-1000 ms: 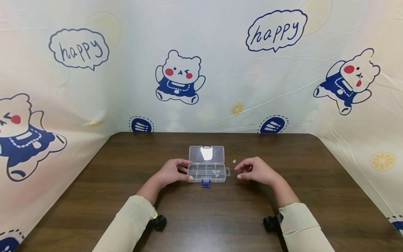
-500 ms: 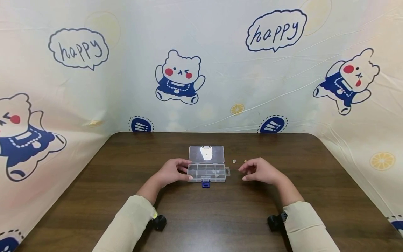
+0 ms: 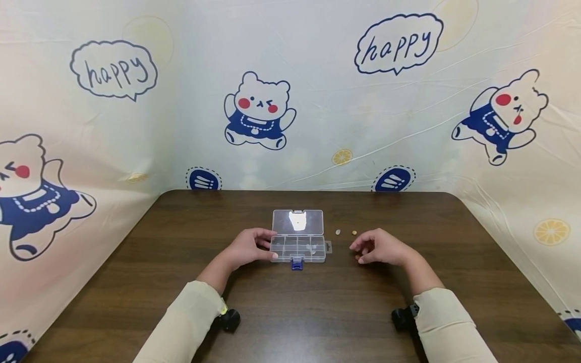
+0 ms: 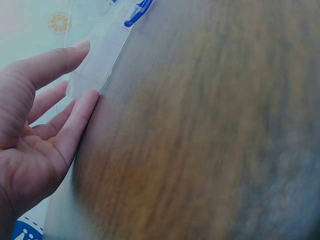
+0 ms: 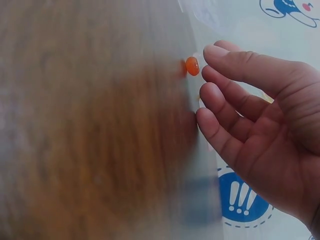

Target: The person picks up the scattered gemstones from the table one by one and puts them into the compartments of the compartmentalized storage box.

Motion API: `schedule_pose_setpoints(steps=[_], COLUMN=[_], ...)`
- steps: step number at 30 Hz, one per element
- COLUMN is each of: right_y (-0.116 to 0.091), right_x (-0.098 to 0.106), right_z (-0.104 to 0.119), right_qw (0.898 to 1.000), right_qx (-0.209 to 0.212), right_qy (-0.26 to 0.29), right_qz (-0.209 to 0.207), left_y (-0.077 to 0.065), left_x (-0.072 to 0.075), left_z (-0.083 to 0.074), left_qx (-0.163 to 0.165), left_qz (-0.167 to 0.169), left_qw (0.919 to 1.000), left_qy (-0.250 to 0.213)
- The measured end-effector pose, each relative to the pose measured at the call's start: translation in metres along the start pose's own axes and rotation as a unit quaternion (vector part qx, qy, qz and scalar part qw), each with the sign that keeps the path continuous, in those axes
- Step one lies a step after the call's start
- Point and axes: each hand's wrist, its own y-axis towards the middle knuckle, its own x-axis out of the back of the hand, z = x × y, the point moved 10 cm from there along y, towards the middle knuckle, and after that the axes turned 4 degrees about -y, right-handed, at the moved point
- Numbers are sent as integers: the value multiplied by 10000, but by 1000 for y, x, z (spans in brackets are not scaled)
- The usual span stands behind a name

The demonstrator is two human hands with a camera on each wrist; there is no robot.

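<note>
A clear plastic compartment box [image 3: 290,249] lies on the table with its lid [image 3: 283,222] swung back and a blue latch [image 3: 297,264] at its front. My left hand [image 3: 247,247] holds the box's left end, thumb at the front corner and fingers along the side and back. Whitish pieces [image 3: 311,249] sit in right-hand compartments. To the right of the box, my right hand [image 3: 379,247] is beside a small glossy orange bead-like piece [image 5: 192,66], thumb and fingertips close to it. Whether they touch it, I cannot tell.
On the brown wooden table [image 3: 290,302], a small whitish piece [image 3: 338,232] and a small yellow-orange piece [image 3: 354,233] lie behind the right hand's fingertips. A printed cloth [image 3: 317,126] rises behind the table and at both sides.
My right hand has shifted rightward, away from the box, and the yellow-orange piece behind its fingers has come into sight. The left hand and the box have stayed put.
</note>
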Motion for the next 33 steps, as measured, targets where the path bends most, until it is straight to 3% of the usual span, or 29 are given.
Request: schedule_pose_setpoints(steps=[15,33], right_y=[7,9], right_x=[-5,-8], right_z=[-11,-9], right_qw=[9992,9985], right_qx=[-142,122], right_qy=[-240,-479], right_qz=[303,251], left_y=[1,0], left_x=[1,1], left_z=[1,1], left_qx=[-4,90], left_qz=[-6,-24], left_qw=[10000,9999], left_qy=[53,38])
